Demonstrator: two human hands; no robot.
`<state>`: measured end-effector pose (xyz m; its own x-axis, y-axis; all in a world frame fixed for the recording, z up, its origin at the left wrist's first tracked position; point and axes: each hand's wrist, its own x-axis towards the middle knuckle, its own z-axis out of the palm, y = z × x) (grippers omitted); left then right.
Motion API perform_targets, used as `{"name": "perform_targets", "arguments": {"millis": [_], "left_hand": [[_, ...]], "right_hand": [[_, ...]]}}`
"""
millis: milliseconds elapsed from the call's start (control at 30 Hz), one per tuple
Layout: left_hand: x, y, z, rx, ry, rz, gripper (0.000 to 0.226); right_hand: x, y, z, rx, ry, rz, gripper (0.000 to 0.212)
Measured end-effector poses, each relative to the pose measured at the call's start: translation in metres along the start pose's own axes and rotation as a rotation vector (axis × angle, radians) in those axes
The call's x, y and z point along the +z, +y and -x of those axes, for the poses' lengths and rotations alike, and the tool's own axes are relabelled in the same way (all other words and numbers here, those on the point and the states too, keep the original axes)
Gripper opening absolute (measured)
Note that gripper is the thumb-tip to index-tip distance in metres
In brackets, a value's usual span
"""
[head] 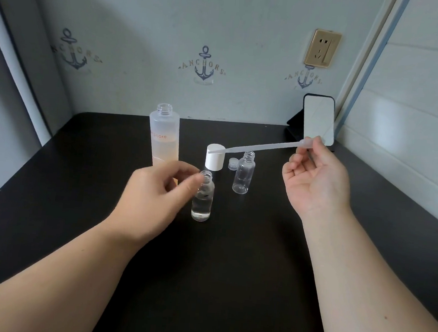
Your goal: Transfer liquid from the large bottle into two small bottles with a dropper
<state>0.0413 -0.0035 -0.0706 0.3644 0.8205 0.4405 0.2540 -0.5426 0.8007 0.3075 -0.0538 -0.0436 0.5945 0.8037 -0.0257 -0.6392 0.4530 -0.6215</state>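
Note:
The large frosted bottle [164,135] stands open at the back left of the black table [231,258], about half full. A small clear bottle [202,198] with liquid in its lower part stands uncapped in front of it. My left hand [155,195] hovers beside this bottle's neck with loosely curled fingers, thumb close to the rim; I cannot tell if it touches. A second small bottle [243,174] stands uncapped to the right and looks empty. My right hand [316,178] pinches the bulb end of a translucent plastic dropper [256,148], which lies nearly level, tip pointing left above the white cap.
A white cap [215,157] stands behind the small bottles, with a small clear cap [233,163] beside it. A phone on a stand [318,121] leans at the back right corner. Walls close in behind and to the right.

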Motion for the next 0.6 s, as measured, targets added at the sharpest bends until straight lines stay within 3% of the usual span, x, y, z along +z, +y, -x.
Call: {"name": "perform_targets", "arguments": {"millis": [133, 233, 367, 600], "left_hand": [[-0.006, 0.0, -0.004, -0.055, 0.337, 0.076, 0.01], [-0.009, -0.002, -0.009, -0.129, 0.473, 0.1, 0.01], [-0.008, -0.007, -0.014, -0.219, 0.448, 0.093, 0.036], [-0.004, -0.021, -0.02, -0.278, 0.258, -0.106, 0.056]], "right_hand": [[-0.001, 0.001, 0.0, 0.012, 0.004, 0.026, 0.012], [0.0, 0.0, 0.001, 0.023, 0.0, 0.03, 0.014], [0.001, 0.0, 0.002, 0.039, 0.001, 0.029, 0.017], [0.001, 0.002, 0.001, 0.05, -0.005, 0.017, 0.016]]}}
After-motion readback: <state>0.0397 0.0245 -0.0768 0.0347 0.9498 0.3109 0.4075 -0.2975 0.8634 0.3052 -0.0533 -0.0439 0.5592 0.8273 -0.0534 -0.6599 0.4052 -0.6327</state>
